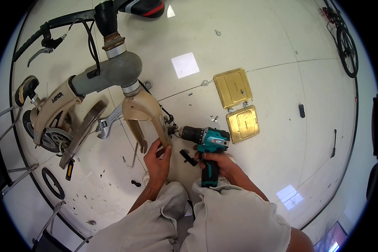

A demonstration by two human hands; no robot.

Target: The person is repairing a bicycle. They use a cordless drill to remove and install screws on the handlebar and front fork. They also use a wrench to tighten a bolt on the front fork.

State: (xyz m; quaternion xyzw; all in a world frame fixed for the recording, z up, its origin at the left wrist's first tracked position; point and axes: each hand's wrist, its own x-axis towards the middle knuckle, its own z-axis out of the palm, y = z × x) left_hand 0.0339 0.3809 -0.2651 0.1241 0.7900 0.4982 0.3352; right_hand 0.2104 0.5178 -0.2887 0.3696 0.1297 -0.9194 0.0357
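A beige bicycle fork [143, 107] hangs from the grey head tube [122, 67], with its two legs pointing toward me. My left hand [157, 165] grips the lower end of the right fork leg, thumb on one side and fingers on the other. In my right hand [221, 163] is the handle of a teal and black cordless drill [214, 140]. The drill's chuck points left at the brake arm [171, 127] on the fork leg; whether its bit touches the bolt there I cannot tell. Just below the chuck lies a small black part [188, 157].
An adjustable wrench [107, 122] and a hex key [134, 156] lie left of the fork. Two gold trays [232, 86] holding small hardware sit beyond the drill. The bicycle's crank [56, 138], handlebar [71, 17] and saddle [145, 7] surround the left side. Another bicycle [344, 48] stands far right.
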